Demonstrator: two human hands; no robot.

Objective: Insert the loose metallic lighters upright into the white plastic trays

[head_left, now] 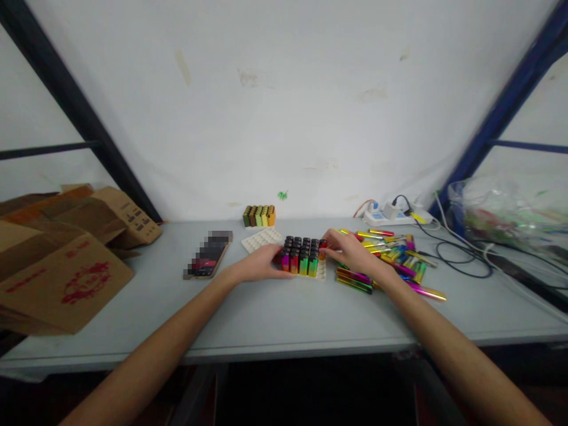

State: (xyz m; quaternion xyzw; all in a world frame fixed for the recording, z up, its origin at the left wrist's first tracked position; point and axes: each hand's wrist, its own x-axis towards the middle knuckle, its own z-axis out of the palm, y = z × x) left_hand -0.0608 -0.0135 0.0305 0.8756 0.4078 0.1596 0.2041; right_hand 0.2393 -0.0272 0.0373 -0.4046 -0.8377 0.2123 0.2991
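Observation:
Rows of upright lighters (303, 264) with black tops and pink, red and green bodies stand in a white tray (321, 272) at the centre of the table. My left hand (262, 263) rests against the left side of the rows, thumb and fingers apart around the corner. At the right end, my right hand (348, 248) has its fingers closed on a red-orange lighter (323, 253) beside the others. Loose shiny lighters (402, 258) in gold, purple, green and red lie in a pile right of and under my right forearm.
Behind are a block of yellow and green lighters (259, 216) and a white holed tray (261, 240). A phone (208, 257) and cardboard boxes (95, 284) lie left. A power strip (394, 216), cables (465, 269) and a plastic bag (501, 210) are right.

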